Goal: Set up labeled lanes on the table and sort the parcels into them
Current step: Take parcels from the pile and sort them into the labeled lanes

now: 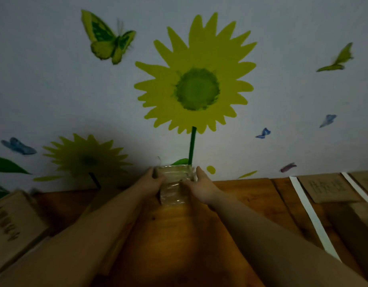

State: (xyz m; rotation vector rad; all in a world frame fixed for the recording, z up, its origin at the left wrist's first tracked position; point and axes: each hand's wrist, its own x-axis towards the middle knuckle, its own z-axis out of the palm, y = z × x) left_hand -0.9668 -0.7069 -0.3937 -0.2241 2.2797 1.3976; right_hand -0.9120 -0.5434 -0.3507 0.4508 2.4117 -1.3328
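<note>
A small parcel (172, 184) wrapped in shiny clear tape sits at the far edge of the wooden table (241, 195), against the wall. My left hand (153, 179) grips its left side and my right hand (201, 186) grips its right side; both arms reach straight out. To the right, two white tape strips (312, 216) (356, 186) mark off a lane. A cardboard label card (328, 188) with handwriting lies between them. At the left edge lies another cardboard card (11, 222) with writing on it.
The wall behind the table carries sunflower (194, 88) and butterfly stickers. A brown cardboard box (361, 230) sits at the right edge beyond the nearer strip. More cardboard lies under my left forearm. The scene is dim.
</note>
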